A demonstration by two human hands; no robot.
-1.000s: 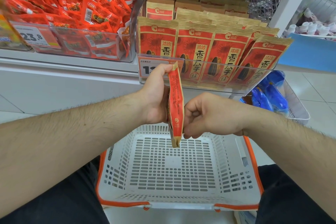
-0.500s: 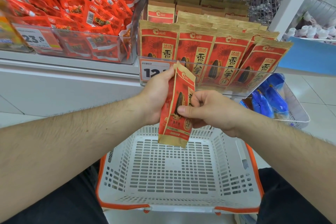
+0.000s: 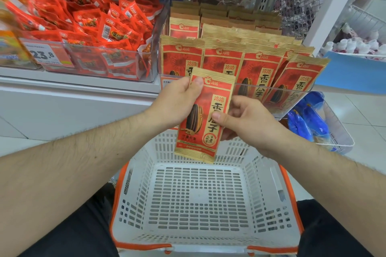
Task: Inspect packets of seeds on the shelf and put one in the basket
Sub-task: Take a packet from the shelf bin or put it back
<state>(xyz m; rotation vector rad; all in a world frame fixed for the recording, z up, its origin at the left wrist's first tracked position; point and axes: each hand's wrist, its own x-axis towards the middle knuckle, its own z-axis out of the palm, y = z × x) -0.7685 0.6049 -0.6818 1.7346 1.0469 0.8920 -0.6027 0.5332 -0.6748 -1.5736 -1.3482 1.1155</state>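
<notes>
Red-gold "香瓜子" seed packet; neighbouring price tag reads 23.8.

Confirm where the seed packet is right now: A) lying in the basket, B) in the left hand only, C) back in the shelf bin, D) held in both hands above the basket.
D: the left hand pinches the seed packet near its top, the right hand grips its right edge, and it hangs above the basket.

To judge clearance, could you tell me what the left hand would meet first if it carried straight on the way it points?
Likely the clear bin front holding shelved seed packets; the left hand points up-forward, depth unclear.
</notes>
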